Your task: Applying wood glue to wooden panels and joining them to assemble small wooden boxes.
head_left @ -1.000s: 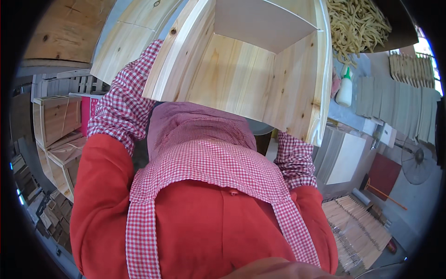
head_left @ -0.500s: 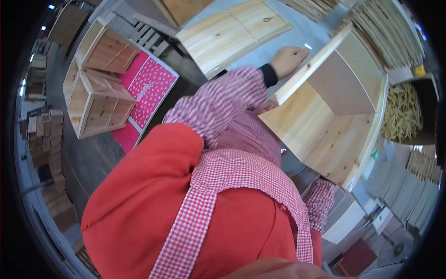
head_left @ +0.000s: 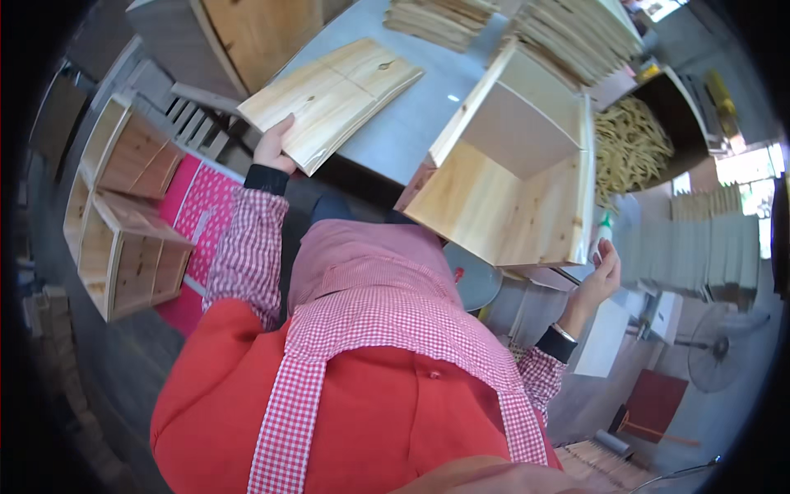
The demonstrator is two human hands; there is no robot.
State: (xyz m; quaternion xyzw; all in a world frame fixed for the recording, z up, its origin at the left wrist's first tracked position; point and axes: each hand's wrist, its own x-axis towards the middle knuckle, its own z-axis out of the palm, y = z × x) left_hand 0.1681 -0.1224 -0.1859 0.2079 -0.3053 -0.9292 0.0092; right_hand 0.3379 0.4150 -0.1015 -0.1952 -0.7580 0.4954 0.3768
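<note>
At the near left corner of a pale wooden panel (head_left: 337, 90), my left hand (head_left: 275, 146) grips the edge, thumb on top and fingers out of sight below. The panel lies on a light-blue tabletop (head_left: 383, 148) and juts over its near edge. To its right an open wooden box (head_left: 494, 185) rests tilted in view, its hollow toward me, with a pale divider inside. Beside the box's right corner my right hand (head_left: 599, 284) is raised, fingers loosely bent and apart, with nothing seen in it. Just above its fingertips is a bottle with a green nozzle (head_left: 606, 222).
Wooden strips (head_left: 634, 136) fill a bin at the right. Stacked boards (head_left: 568, 37) stand at the back. At left, a wooden cabinet (head_left: 136, 222) sits by a pink patterned sheet (head_left: 206, 222). A round stool (head_left: 477, 280) is below the box; a fan (head_left: 717, 350) stands lower right.
My left hand has moved from beside the box's left edge to the panel's corner and taken hold. My right hand has come into view beyond the box. The view has shifted.
</note>
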